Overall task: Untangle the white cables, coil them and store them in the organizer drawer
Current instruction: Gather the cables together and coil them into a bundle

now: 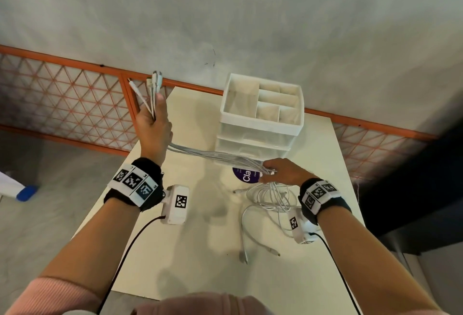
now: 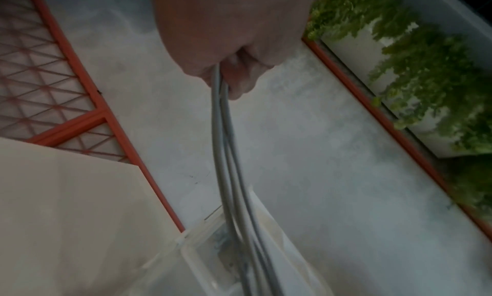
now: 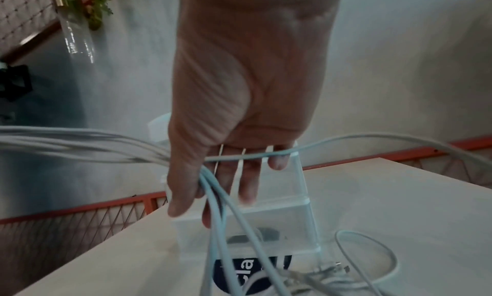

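My left hand is raised over the table's back left corner and grips a bundle of white cables, whose connector ends stick up above the fist. In the left wrist view the cables hang from the curled fingers. The bundle stretches right to my right hand, which holds it between thumb and fingers in front of the organizer. In the right wrist view the strands pass between thumb and fingers. Loose loops lie on the table under that hand. The organizer's translucent drawers look closed.
The white table has a round purple sticker in front of the organizer. An orange lattice railing runs behind the table. A blue object lies on the floor at the left. Green plants hang beyond the wall.
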Action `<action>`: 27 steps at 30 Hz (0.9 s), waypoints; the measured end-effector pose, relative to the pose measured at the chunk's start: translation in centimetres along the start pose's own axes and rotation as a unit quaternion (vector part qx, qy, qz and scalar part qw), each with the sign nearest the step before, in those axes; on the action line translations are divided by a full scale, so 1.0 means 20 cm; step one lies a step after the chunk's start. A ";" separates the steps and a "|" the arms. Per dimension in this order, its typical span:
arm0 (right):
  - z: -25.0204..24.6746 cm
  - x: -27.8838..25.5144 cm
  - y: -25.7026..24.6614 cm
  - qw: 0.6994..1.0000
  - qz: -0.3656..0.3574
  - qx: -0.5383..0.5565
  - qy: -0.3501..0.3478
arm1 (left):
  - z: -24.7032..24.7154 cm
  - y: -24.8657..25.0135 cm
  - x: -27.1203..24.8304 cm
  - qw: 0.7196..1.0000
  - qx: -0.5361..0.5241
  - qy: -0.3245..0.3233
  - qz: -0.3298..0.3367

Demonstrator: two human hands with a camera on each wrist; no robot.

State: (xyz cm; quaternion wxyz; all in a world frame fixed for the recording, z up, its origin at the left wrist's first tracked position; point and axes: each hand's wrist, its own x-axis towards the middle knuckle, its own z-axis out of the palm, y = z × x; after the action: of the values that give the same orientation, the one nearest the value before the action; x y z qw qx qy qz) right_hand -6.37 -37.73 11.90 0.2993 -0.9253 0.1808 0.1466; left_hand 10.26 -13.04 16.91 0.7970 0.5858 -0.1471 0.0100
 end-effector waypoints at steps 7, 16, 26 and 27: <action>-0.08 0.05 -0.18 0.995 -0.063 0.047 0.060 | 0.09 -0.01 -0.09 0.878 0.365 -0.305 0.056; -0.16 0.01 -0.35 0.992 -0.112 0.035 0.042 | 0.21 -0.13 -0.15 0.854 0.330 -0.381 -0.125; -0.23 -0.04 -0.26 0.988 -0.077 0.134 0.013 | 0.10 -0.10 -0.09 0.914 0.223 -0.302 -0.152; -0.23 -0.04 -0.25 0.990 -0.070 0.124 -0.004 | 0.10 -0.07 -0.08 0.927 0.201 -0.283 -0.140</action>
State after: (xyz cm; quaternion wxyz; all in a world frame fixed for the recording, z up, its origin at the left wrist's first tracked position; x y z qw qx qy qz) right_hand -4.24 -36.55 18.34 0.4216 -0.8910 0.1310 0.1057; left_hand 8.58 -15.05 15.77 0.5807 0.7270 -0.2781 -0.2386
